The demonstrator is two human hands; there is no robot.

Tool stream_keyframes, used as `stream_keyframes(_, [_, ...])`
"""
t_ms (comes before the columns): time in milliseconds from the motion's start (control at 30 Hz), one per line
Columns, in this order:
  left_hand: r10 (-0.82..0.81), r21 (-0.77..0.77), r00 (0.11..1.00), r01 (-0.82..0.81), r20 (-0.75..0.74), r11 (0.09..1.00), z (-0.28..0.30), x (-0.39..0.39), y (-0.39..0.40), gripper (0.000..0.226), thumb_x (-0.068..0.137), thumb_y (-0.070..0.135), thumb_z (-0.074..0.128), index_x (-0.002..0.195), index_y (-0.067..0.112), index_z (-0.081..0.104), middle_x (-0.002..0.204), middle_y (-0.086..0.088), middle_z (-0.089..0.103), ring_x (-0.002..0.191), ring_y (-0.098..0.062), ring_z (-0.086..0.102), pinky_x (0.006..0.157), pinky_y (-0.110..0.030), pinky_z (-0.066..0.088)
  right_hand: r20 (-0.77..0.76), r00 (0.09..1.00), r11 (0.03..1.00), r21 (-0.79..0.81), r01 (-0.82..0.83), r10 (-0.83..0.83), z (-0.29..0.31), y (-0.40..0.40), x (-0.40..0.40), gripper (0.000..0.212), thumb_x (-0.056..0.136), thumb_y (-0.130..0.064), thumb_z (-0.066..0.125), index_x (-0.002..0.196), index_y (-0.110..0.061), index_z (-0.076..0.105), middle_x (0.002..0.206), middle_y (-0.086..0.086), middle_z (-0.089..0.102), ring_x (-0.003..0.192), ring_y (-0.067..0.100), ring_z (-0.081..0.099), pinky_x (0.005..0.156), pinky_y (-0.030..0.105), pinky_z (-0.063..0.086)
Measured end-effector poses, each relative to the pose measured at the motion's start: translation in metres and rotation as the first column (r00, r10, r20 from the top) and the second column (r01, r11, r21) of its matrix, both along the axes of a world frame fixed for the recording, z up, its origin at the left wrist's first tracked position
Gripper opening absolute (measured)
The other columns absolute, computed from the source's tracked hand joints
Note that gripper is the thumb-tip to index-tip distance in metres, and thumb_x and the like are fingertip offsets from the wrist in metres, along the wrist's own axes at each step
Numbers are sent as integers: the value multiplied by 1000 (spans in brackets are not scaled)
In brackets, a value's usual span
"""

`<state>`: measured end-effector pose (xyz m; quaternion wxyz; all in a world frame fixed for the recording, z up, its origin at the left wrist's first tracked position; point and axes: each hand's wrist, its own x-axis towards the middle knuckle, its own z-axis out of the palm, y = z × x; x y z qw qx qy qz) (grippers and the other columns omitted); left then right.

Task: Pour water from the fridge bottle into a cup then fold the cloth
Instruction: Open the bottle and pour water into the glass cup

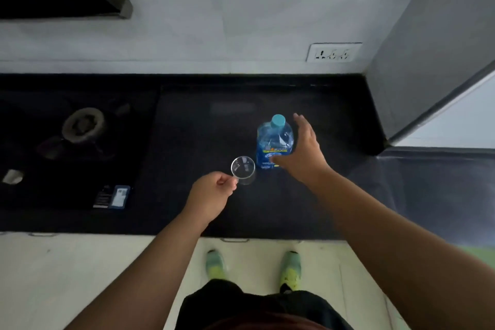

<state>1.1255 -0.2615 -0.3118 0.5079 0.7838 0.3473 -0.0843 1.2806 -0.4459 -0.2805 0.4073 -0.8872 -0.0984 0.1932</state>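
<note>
Standing at a black, matte counter (192, 211), the person has both bare forearms stretched out over it. Far to the left of the left hand, a single round metal burner (83, 126) sits in a dark glass hob, with one small dark-and-blue packet (112, 197) lying flat nearer the counter's front edge. The left hand (211, 190) is curled, its fingers pinching the handle of one clear glass cup (243, 170), which stands upright on the counter just beyond the knuckles; the cup is smooth, round-mouthed and looks to hold nothing. Just right of the cup, between the two hands, stands one squarish plastic bottle (274, 146) with a blue label and a pale turquoise screw cap (278, 121) on top; through its clear shoulders it shows clear water. The right hand (302, 153) is spread wide beside the bottle, fingers straight past the cap's right side and thumb reaching across the label; whether the thumb touches the plastic I cannot tell. Beyond that hand, one white socket plate (333, 52) is set in the pale smooth wall, and a grey fridge side (428, 61) rises at the far right. Below the arms, two light green shoes (290, 268) stand on pale floor.
</note>
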Motion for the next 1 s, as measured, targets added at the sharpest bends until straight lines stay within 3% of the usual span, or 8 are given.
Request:
stream_keyframes(67, [25, -1, 1000, -25, -16, 1000, -3, 1, -4, 20, 100, 40, 65, 94, 25, 76, 94, 8, 80, 94, -9, 75, 98, -45, 58, 9, 994, 994, -4, -108, 108, -5, 3, 7, 115, 75, -13, 90, 163, -31, 18, 171, -7, 16, 154, 22, 28, 122, 41, 34])
stream_keyframes(133, [33, 8, 999, -33, -33, 999, -7, 3, -6, 20, 100, 39, 65, 94, 25, 76, 94, 8, 79, 94, -10, 74, 98, -45, 58, -9, 990, 990, -5, -137, 137, -8, 5, 11, 109, 80, -9, 85, 162, -34, 18, 168, -8, 26, 146, 19, 41, 105, 32, 47])
stream_keyframes(233, [37, 12, 998, -36, -60, 999, -16, 10, -2, 18, 100, 38, 64, 97, 24, 76, 95, 7, 79, 95, -9, 74, 97, -42, 58, 23, 995, 995, -18, -94, 94, -7, 6, 16, 85, 85, -11, 78, 155, -33, 34, 153, -6, 47, 129, 17, 57, 85, 25, 46])
stream_keyframes(400, [55, -14, 994, -57, -90, 998, -31, 30, 4, 14, 102, 32, 63, 100, 22, 74, 100, 6, 78, 99, -10, 73, 83, -27, 57, 116, 993, 996, -90, -13, 23, 2, -1, 23, 74, 87, -24, 81, 149, -27, 42, 154, -4, 43, 129, 24, 56, 98, 47, 54])
stream_keyframes(567, [47, -43, 992, -52, -114, 998, -46, 57, -1, 15, 103, 30, 62, 104, 21, 73, 101, 5, 77, 101, -11, 72, 75, -22, 51, 162, 985, 984, -155, 83, -57, 3, -16, 28, 74, 88, -26, 80, 149, -24, 39, 155, 0, 41, 128, 29, 56, 98, 49, 54])
stream_keyframes(767, [-19, -31, 991, 15, -134, 999, -55, 84, -11, 19, 103, 28, 62, 88, 25, 74, 100, -2, 78, 98, -18, 74, 93, -40, 60, 168, 980, 954, -261, 151, -109, 5, -29, 30, 78, 84, -39, 84, 145, -23, 38, 148, 5, 42, 134, 30, 44, 100, 44, 47])
stream_keyframes(900, [-50, 0, 984, 51, -169, 999, -61, 93, -15, 21, 104, 30, 60, 109, 21, 78, 102, 2, 76, 97, -16, 72, 92, -39, 61, 138, 982, 946, -279, 164, -129, 0, -31, 30, 85, 82, -44, 84, 149, -20, 36, 149, 5, 38, 137, 29, 41, 104, 45, 46])
stream_keyframes(1000, [-81, 9, 977, 84, -198, 996, -64, 94, -17, 23, 104, 31, 60, 114, 19, 77, 105, 0, 75, 99, -18, 72, 94, -41, 60, 41, 990, 963, -233, 138, -132, -7, -32, 31, 86, 80, -29, 84, 147, -25, 31, 148, 4, 38, 136, 29, 42, 105, 48, 49])
